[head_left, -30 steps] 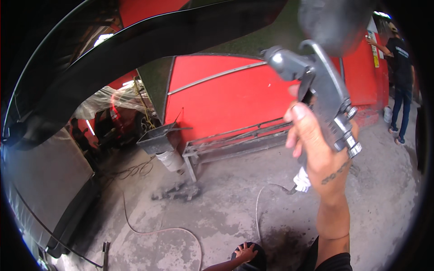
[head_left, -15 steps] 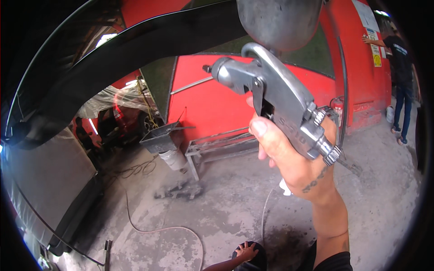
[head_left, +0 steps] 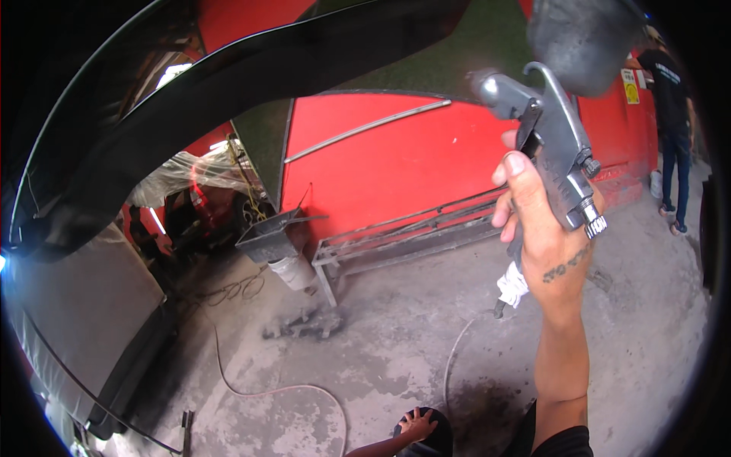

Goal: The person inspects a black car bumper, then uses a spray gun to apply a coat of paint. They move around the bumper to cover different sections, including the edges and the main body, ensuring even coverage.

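Note:
My right hand (head_left: 544, 228) is raised at the right, its fingers wrapped round the handle of a grey metal spray gun (head_left: 560, 141). The gun tilts, its nozzle end up and to the left; that end is blurred. Above the gun sits a rounded metal cup (head_left: 582, 42), cut off by the dark upper rim. White wrapping (head_left: 512, 286) shows below the grip, where a thin hose (head_left: 457, 350) hangs toward the floor. At the lower edge my left hand (head_left: 415, 426) rests with fingers spread on a dark rounded surface, seemingly my knee.
A red wall (head_left: 381, 160) stands ahead, with a metal bench frame (head_left: 411, 244) before it. Left of that are a dark tray (head_left: 270, 236) and a white bucket (head_left: 292, 270). A covered panel (head_left: 84, 297) stands far left. Another person (head_left: 674, 114) stands at far right.
My right hand has moved the spray gun right and turned it more upright. The white wrapping and hose below it now show more. My left hand stays put.

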`<state>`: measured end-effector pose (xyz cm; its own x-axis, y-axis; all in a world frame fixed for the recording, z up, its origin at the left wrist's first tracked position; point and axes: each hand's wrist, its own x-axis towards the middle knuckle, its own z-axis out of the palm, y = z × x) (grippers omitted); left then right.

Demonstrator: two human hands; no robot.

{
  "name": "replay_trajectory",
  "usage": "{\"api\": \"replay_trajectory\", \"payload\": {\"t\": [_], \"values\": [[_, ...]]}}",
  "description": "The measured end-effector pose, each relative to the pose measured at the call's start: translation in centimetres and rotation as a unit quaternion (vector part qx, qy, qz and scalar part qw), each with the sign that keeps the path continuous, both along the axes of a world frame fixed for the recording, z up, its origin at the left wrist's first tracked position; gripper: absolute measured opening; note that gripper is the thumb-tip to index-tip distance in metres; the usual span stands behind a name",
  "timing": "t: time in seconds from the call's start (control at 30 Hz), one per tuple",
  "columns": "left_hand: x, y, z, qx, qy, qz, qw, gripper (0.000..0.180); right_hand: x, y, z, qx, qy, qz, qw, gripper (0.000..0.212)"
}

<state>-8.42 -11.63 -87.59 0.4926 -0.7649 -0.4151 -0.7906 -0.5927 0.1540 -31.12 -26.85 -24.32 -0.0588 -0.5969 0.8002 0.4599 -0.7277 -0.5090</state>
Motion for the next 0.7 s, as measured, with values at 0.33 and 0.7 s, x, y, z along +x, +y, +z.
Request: {"api": "replay_trajectory", "payload": {"t": [0.33,0.7], "values": [[0.5,0.2,-0.6,0.008,-0.022,0.004,1.000,0.072,-0.4,0.7,-1.6,-0.095,0.033,0.114,0.988,0.034],[0.4,0.5,-0.4,-0.006,-0.025,0.014,1.000,0.071,0.6,0.3,-0.9,-0.056,0.005,0.060,0.997,0.030]]}}
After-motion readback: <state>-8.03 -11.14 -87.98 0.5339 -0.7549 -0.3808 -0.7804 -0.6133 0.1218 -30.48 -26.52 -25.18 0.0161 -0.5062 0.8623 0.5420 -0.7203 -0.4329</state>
